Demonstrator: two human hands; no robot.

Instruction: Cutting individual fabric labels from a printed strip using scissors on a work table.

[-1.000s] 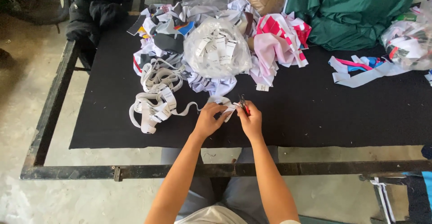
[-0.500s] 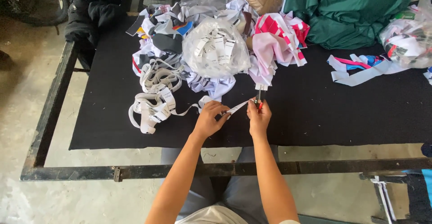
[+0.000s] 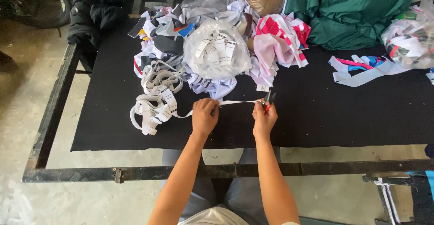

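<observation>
Left hand fingers pinch white printed label ribbon; right hand grips small red-handled snips at ribbon's end; long coil left of ribbon uncut.

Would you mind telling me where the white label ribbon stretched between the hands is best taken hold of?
Grip the taut, flat span of the white label ribbon, between the left hand and the right hand, probably pinching from above across its narrow width. It lies straight just over the black table mat there, whereas its left part loops into the tangled ribbon pile.
</observation>
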